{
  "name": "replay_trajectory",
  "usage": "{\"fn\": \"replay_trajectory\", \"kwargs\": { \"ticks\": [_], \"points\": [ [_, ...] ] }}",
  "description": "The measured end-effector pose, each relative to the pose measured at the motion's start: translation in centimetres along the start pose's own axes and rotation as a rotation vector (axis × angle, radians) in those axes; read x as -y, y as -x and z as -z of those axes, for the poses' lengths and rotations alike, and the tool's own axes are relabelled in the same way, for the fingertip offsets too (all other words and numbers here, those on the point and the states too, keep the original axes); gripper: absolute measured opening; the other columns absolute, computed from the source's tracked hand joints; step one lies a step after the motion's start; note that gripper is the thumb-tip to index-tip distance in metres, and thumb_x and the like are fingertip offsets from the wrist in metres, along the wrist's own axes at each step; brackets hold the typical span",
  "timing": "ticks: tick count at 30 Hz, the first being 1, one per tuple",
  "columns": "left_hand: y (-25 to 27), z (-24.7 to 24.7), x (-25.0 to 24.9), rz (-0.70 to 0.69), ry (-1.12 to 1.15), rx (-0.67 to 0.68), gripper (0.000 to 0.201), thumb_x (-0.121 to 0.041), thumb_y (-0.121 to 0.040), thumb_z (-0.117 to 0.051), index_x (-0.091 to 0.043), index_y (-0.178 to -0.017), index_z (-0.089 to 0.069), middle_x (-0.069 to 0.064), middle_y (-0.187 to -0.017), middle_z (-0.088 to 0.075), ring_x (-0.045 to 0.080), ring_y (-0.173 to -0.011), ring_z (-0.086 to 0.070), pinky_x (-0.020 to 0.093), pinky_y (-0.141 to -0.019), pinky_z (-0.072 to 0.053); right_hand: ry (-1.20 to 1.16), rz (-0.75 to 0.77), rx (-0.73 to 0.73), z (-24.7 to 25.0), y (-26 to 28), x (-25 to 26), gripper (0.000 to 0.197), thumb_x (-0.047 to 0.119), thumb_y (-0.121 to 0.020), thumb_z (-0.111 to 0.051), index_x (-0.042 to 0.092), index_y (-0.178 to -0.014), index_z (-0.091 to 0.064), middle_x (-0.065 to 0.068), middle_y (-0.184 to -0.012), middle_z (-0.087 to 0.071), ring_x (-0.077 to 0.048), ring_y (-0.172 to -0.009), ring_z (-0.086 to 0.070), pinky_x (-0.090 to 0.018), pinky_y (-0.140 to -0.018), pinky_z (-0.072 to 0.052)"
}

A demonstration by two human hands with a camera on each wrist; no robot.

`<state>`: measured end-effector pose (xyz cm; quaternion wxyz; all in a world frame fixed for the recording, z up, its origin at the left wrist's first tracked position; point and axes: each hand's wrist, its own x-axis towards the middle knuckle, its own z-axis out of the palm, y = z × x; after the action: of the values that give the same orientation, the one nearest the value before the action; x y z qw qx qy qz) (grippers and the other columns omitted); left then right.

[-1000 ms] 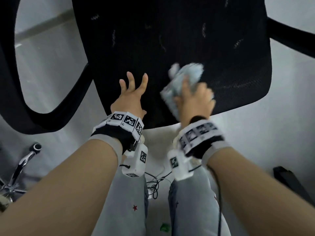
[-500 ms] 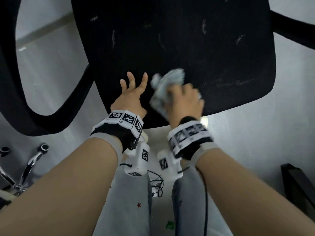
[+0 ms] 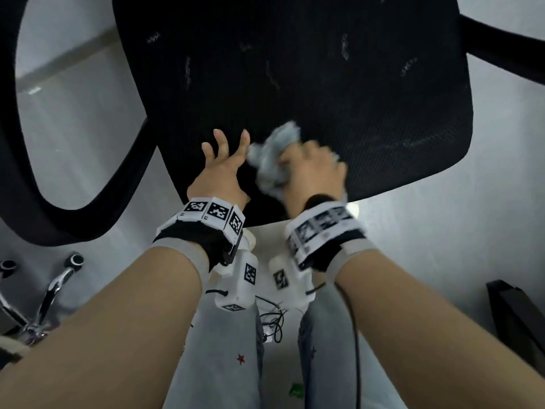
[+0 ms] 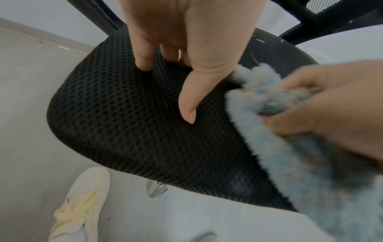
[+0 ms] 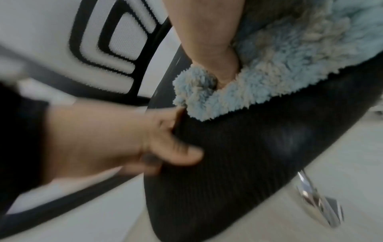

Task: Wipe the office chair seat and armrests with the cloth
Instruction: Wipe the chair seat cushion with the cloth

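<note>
Two hands crowded: your right hand (image 3: pixel 312 169) clutches cloth (image 3: pixel 271 160), splayed left hand (image 3: pixel 221 175) steadies mesh seat (image 3: pixel 354 98) just beside; wipe may hit fingers.

The office chair seat (image 3: pixel 309 93) fills the far part of the view, a broad black mesh pad with rounded corners and pale lint flecks across it. The cloth (image 3: pixel 269 156), fluffy and pale blue-grey, sits bunched on the seat's near edge, left of centre. The left armrest (image 3: pixel 38 172) loops black beside the seat; the right armrest (image 3: pixel 507 59) runs off far right.
</note>
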<state>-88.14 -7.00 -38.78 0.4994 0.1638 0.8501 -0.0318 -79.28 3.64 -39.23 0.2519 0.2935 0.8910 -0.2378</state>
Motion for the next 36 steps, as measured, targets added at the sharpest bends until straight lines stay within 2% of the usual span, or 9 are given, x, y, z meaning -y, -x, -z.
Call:
{"fn": "replay_trajectory", "kwargs": {
  "ticks": [5,10,13,17,22,27,31,33,36],
  "points": [
    [0.0,-0.2,0.7,-0.016,-0.031,-0.026,0.108,-0.003,-0.081,-0.063,-0.045,-0.141,0.015,-0.003,-0.151,0.032,0.021,-0.142,0.02,0.042,-0.099,-0.04,0.147,0.284,0.008,0.5,-0.1,-0.9,0.043,0.029,-0.082,-0.058,0.021,-0.123,-0.044,-0.01,-0.127,-0.041,-0.031,-0.116,-0.038,-0.047,-0.093,-0.032],
    [0.2,-0.2,0.1,-0.009,-0.024,-0.026,0.108,-0.009,-0.08,-0.067,-0.044,-0.142,0.015,-0.003,-0.151,0.032,0.023,-0.142,0.02,0.042,-0.1,-0.039,-0.134,-0.352,-0.316,6.8,-3.0,-10.8,0.037,0.022,-0.075,-0.062,0.023,-0.11,-0.052,-0.013,-0.126,-0.043,-0.035,-0.118,-0.04,-0.047,-0.094,-0.035],
    [0.2,-0.5,-0.2,0.012,-0.031,-0.042,0.109,-0.004,-0.08,-0.065,-0.044,-0.142,0.015,-0.003,-0.151,0.031,0.023,-0.142,0.02,0.039,-0.094,-0.042,-0.133,-0.471,-0.291,6.2,-3.5,-10.8,0.038,0.017,-0.079,-0.059,0.022,-0.116,-0.049,-0.013,-0.128,-0.042,-0.033,-0.121,-0.038,-0.048,-0.095,-0.034],
    [-0.2,-0.8,-0.3,0.024,-0.052,-0.068,0.109,0.002,-0.08,-0.061,-0.045,-0.142,0.015,-0.003,-0.152,0.031,0.023,-0.142,0.02,0.03,-0.079,-0.038,0.001,-0.188,-0.163,1.0,-1.4,-3.7,0.035,0.018,-0.088,-0.05,0.021,-0.122,-0.044,-0.011,-0.126,-0.042,-0.031,-0.117,-0.038,-0.047,-0.092,-0.034],
    [-0.2,-0.9,0.5,0.023,-0.044,-0.083,0.108,-0.001,-0.08,-0.062,-0.046,-0.141,0.015,-0.005,-0.151,0.031,0.022,-0.142,0.022,0.049,-0.106,-0.033,0.04,0.174,-0.071,0.3,0.2,-3.5,0.043,0.027,-0.082,-0.059,0.027,-0.122,-0.044,-0.007,-0.132,-0.034,-0.027,-0.119,-0.03,-0.048,-0.095,-0.025],
    [0.1,-0.8,-0.2,0.026,-0.051,-0.091,0.106,-0.005,-0.081,-0.063,-0.043,-0.143,0.014,-0.004,-0.152,0.029,0.023,-0.143,0.019,0.044,-0.1,-0.039,-0.19,-0.438,-0.367,5.5,-1.6,-12.8,0.04,0.021,-0.074,-0.06,0.022,-0.113,-0.051,-0.014,-0.13,-0.038,-0.035,-0.12,-0.035,-0.046,-0.094,-0.029],
    [0.0,-0.9,-0.7,0.048,-0.02,-0.068,0.107,-0.002,-0.081,-0.064,-0.043,-0.143,0.013,-0.003,-0.152,0.031,0.024,-0.142,0.02,0.042,-0.097,-0.041,-0.334,-0.662,-0.402,5.7,-2.1,-12.7,0.041,0.018,-0.08,-0.057,0.021,-0.119,-0.046,-0.011,-0.132,-0.037,-0.031,-0.122,-0.034,-0.043,-0.094,-0.031],
    [-0.1,-1.0,-0.8,0.048,-0.003,-0.065,0.107,0.001,-0.08,-0.062,-0.044,-0.143,0.012,-0.003,-0.152,0.031,0.023,-0.142,0.021,0.04,-0.095,-0.042,-0.203,-0.58,-0.291,4.1,-2.2,-9.2,0.043,0.019,-0.086,-0.053,0.02,-0.127,-0.041,-0.014,-0.133,-0.036,-0.033,-0.123,-0.034,-0.045,-0.095,-0.031],
    [-0.2,-1.0,-0.4,0.039,0.007,-0.074,0.107,0.004,-0.079,-0.061,-0.044,-0.143,0.01,-0.004,-0.152,0.031,0.023,-0.142,0.021,0.04,-0.096,-0.042,-0.013,-0.112,-0.078,1.0,-0.7,-2.9,0.041,0.015,-0.089,-0.044,0.023,-0.128,-0.038,-0.012,-0.133,-0.031,-0.032,-0.121,-0.03,-0.049,-0.096,-0.028]
  ]
}}
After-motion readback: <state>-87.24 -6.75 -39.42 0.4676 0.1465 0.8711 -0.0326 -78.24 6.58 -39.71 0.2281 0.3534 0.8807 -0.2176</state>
